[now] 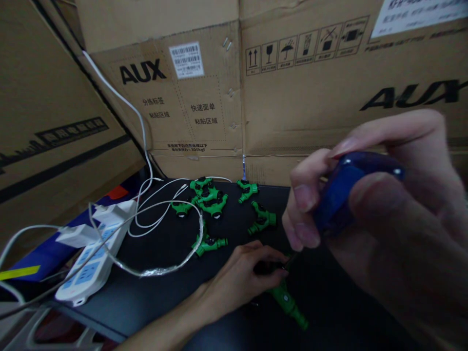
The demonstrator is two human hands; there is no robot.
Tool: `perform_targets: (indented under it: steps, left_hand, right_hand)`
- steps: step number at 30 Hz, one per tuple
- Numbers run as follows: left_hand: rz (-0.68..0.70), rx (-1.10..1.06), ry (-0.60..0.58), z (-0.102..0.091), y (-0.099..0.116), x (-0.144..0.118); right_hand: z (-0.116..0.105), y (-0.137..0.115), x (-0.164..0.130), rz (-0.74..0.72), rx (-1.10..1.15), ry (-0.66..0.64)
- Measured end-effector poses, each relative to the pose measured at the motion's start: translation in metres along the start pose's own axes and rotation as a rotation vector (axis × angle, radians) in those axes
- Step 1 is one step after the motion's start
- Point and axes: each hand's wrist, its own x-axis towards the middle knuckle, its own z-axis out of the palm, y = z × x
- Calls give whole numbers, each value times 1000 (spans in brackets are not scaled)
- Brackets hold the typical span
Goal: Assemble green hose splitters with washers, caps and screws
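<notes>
My right hand (395, 195), large and close to the camera, is closed around the blue translucent handle of a screwdriver (336, 195). Its thin shaft runs down and left, partly hidden, toward my left hand (243, 273). Low over the black tabletop, the left fingers pinch a green Y-shaped hose splitter (287, 302) by its black part. One green leg of the splitter points to the lower right; the rest is covered by the fingers. Whether the screwdriver tip touches the splitter I cannot tell.
Several similar green splitters (210, 195) lie piled at the back, with single ones (261, 218) nearer my hands. White cables (171, 270) loop over the black table (157, 258) from a power strip (98, 258) at left. Cardboard boxes (204, 131) wall off the back and left.
</notes>
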Motion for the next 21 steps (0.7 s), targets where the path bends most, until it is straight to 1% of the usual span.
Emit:
perform_targets:
  steps: [3, 7, 13, 15, 18, 19, 21]
  left_hand:
    - [-5, -2, -13, -1, 1, 0]
    - [-28, -11, -28, -2, 1, 0]
    - [-70, -37, -73, -7, 3, 3]
    - [-79, -56, -86, -8, 4, 5]
    - [-78, -133, -116, -10, 6, 7]
    - [-79, -150, -121, -11, 7, 7]
    - [-87, -151, -112, -12, 8, 8]
  right_hand:
    - [0, -1, 0, 26, -4, 25]
    - [-4, -5, 5, 88, -34, -52]
    - [-3, -5, 0, 42, 64, -117]
    - [-3, -3, -3, 52, 53, -95]
    - [-6, -1, -3, 45, -25, 5]
    - [-7, -1, -1, 33, -43, 21]
    - [-8, -1, 2, 21, -50, -22]
